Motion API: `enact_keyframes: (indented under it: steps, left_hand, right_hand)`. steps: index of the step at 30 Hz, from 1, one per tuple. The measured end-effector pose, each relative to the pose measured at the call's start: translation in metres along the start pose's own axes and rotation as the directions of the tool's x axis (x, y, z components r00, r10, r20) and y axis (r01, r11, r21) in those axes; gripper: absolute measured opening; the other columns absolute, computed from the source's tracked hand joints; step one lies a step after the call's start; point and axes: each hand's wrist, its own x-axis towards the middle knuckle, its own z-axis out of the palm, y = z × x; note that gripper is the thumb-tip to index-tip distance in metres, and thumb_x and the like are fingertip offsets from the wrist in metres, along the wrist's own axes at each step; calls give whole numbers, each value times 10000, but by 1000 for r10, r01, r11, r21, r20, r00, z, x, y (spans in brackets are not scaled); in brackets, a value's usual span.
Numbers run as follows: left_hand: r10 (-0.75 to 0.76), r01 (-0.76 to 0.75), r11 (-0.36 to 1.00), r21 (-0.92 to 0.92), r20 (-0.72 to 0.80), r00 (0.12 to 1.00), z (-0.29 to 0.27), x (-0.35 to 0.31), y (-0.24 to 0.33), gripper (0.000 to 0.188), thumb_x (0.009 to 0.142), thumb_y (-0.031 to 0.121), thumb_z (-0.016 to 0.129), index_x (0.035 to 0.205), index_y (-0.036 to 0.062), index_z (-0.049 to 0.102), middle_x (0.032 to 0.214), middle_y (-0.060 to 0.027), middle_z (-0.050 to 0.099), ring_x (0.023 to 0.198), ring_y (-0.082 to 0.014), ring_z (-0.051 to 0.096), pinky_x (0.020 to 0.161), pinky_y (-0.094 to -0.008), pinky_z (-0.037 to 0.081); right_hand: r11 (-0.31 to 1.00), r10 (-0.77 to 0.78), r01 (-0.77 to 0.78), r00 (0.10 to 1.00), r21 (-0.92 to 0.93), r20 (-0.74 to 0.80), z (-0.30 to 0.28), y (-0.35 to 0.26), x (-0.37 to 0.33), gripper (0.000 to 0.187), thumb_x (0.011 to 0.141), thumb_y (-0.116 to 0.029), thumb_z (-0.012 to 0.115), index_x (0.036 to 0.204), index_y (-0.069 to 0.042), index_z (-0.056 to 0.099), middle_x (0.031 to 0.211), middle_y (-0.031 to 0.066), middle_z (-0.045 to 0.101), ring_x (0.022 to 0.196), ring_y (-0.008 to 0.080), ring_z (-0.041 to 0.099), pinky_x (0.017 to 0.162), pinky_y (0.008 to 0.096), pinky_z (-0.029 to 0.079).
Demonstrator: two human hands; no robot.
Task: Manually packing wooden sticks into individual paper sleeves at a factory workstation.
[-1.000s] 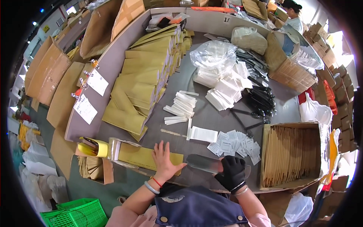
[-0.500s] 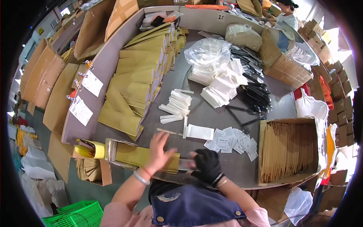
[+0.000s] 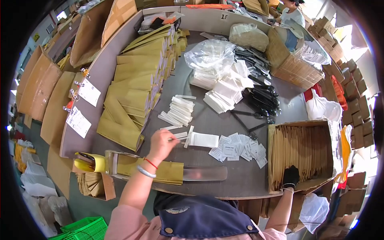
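Note:
My left hand (image 3: 162,145) is closed in a pinch over the table, beside a small white flat packet (image 3: 205,140) and a narrow white strip (image 3: 189,137) standing across its end. What the fingertips hold is too small to make out. My right hand (image 3: 291,177), in a black glove, reaches over the near wall of a carton (image 3: 272,160) and touches the tightly packed brown envelopes (image 3: 304,152) in it; its fingers are hidden. In front of me lies a mustard envelope (image 3: 168,172) with a clear curved plastic sheet (image 3: 206,174) at its right end.
Mustard envelopes (image 3: 132,88) overlap along the left. Slim white packets (image 3: 178,111), larger white packets (image 3: 220,96), black-handled pieces (image 3: 262,100) and printed paper slips (image 3: 240,148) lie mid-table. A yellow holder (image 3: 96,163) stands at the near left edge. A co-worker (image 3: 292,18) is far right.
My right hand has moved right from the plastic sheet to the carton of brown envelopes. My left hand has moved up from the mustard envelope and closed by the white packets. The view has shifted slightly.

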Motion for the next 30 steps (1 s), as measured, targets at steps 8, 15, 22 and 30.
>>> enact_keyframes:
  steps: [8, 15, 22, 30]
  left_hand:
    - [125, -124, 992, -18, 152, 980, 48, 7, 48, 311, 676, 102, 808, 948, 66, 662, 970, -94, 598, 907, -306, 581, 823, -389, 486]
    - [96, -99, 995, 4, 219, 971, 44, 9, 52, 334, 648, 118, 828, 906, 62, 622, 933, -87, 569, 898, -293, 580, 782, -383, 498]
    - [57, -65, 998, 22, 269, 962, 37, 9, 56, 323, 663, 126, 822, 914, 71, 626, 932, -85, 569, 870, -289, 589, 752, -385, 504]
    - [28, -18, 999, -46, 240, 970, 51, 6, 46, 268, 662, 120, 830, 855, 45, 661, 906, -100, 585, 828, -291, 601, 723, -375, 506]
  right_hand:
    - [978, 111, -123, 990, 167, 81, 14, 2, 8, 193, 813, -190, 560, 879, -17, 614, 862, 231, 656, 851, 427, 626, 749, 463, 507]
    - [939, 257, -225, 962, 260, -94, 42, 30, -2, 246, 836, -105, 501, 1050, -10, 577, 891, 222, 638, 841, 415, 612, 741, 484, 490]
    - [-6, 192, 115, 975, 993, -111, -35, -91, -52, 99, 957, -148, 543, 1040, -93, 545, 789, 7, 481, 704, 102, 465, 631, 248, 404]
    - [-72, -25, -265, 964, 962, 263, 11, -167, -114, 95, 881, -1, 537, 915, -81, 498, 813, 30, 557, 786, 131, 533, 710, 262, 434]
